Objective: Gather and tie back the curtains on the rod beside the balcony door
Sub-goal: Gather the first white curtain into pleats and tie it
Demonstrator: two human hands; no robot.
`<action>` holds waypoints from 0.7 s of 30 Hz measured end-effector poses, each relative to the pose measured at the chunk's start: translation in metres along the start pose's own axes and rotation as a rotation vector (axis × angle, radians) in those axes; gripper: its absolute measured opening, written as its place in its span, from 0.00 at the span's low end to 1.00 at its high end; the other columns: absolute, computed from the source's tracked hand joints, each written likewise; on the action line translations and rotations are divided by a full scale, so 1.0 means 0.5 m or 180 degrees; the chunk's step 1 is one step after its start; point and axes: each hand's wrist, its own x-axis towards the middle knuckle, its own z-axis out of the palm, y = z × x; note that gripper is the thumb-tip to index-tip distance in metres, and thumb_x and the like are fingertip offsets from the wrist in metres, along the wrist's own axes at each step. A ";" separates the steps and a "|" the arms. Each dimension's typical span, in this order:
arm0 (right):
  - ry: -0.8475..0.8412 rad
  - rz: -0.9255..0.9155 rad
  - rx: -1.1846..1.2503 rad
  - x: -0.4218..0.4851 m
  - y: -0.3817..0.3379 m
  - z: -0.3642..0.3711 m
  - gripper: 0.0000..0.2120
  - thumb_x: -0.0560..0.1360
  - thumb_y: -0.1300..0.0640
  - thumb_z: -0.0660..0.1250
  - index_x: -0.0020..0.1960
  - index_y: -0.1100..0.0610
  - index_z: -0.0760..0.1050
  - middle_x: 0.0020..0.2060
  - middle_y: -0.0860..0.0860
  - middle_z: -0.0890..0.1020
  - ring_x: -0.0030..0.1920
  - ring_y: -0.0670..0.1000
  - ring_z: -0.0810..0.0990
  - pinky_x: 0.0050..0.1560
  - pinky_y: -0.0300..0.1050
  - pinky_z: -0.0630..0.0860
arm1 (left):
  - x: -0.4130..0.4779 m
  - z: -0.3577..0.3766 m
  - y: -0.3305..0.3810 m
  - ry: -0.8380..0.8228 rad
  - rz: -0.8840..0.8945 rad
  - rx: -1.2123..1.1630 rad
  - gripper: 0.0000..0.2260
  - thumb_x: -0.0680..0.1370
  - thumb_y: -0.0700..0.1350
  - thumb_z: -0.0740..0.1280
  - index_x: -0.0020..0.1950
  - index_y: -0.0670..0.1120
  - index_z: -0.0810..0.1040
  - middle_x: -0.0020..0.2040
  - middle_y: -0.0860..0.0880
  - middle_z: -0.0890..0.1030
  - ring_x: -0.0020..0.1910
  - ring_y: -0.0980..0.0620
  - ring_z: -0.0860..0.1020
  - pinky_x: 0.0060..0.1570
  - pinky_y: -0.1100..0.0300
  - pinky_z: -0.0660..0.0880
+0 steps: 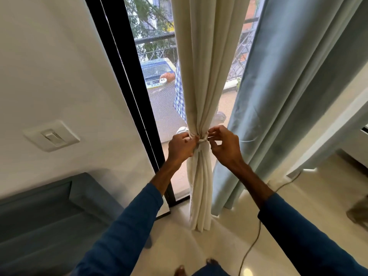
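- My left hand (180,145) and right hand (224,145) pinch the white tie (202,139) cinching the cream curtain (201,86).
- It hangs before the balcony door (159,96), its hem on the pale floor (219,246).
- Blue curtain (278,96) hangs loose alongside; white wall (59,76) opposite.

The cream curtain (201,76) and blue curtain (288,86) run off the top. The rod is out of sight. The cream curtain hides part of the checked cloth (178,92) outside.

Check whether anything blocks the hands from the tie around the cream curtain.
Nothing visible does. The left hand and right hand are already at the tie cinching the cream curtain. The blue curtain hangs apart, to the right.
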 end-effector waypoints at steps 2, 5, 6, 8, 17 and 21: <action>0.0022 0.0093 0.0016 0.003 -0.001 -0.003 0.11 0.72 0.70 0.69 0.52 0.59 0.78 0.41 0.46 0.85 0.43 0.34 0.83 0.48 0.27 0.77 | -0.003 -0.001 -0.001 0.0058 0.0174 0.0249 0.13 0.74 0.56 0.72 0.40 0.46 0.81 0.31 0.55 0.81 0.35 0.52 0.82 0.42 0.45 0.83; 0.0022 0.0127 0.0030 0.008 -0.003 -0.009 0.11 0.72 0.68 0.71 0.52 0.59 0.78 0.42 0.48 0.86 0.41 0.32 0.82 0.45 0.24 0.74 | -0.006 -0.002 0.000 0.0215 0.0500 0.0687 0.13 0.72 0.58 0.71 0.47 0.50 0.83 0.45 0.52 0.84 0.52 0.50 0.82 0.51 0.50 0.80; 0.0029 0.0130 0.0030 0.009 -0.005 -0.012 0.11 0.72 0.68 0.71 0.52 0.59 0.78 0.42 0.48 0.86 0.40 0.32 0.82 0.45 0.23 0.73 | -0.006 -0.002 0.001 0.0258 0.0586 0.0789 0.15 0.72 0.58 0.71 0.51 0.49 0.83 0.48 0.51 0.84 0.54 0.50 0.81 0.53 0.50 0.79; 0.0040 0.0141 0.0012 0.010 -0.007 -0.015 0.11 0.72 0.67 0.71 0.52 0.58 0.78 0.42 0.48 0.86 0.40 0.33 0.82 0.44 0.23 0.73 | -0.010 -0.002 0.010 0.0292 0.0712 0.0869 0.14 0.73 0.56 0.72 0.53 0.48 0.83 0.50 0.52 0.84 0.54 0.50 0.81 0.55 0.52 0.78; 0.0233 0.0156 0.0048 0.006 -0.018 -0.030 0.10 0.73 0.63 0.72 0.52 0.56 0.78 0.44 0.49 0.86 0.43 0.41 0.85 0.48 0.32 0.79 | -0.045 -0.012 0.039 0.0412 0.0872 0.1375 0.15 0.75 0.52 0.71 0.54 0.43 0.82 0.54 0.47 0.84 0.54 0.46 0.82 0.54 0.55 0.76; 0.0313 0.0171 0.0021 0.004 -0.025 -0.046 0.09 0.73 0.62 0.72 0.52 0.55 0.78 0.44 0.48 0.86 0.43 0.42 0.85 0.49 0.43 0.83 | -0.054 -0.017 0.055 0.0261 0.1049 0.1964 0.16 0.73 0.58 0.65 0.48 0.47 0.84 0.47 0.49 0.85 0.49 0.44 0.84 0.51 0.52 0.81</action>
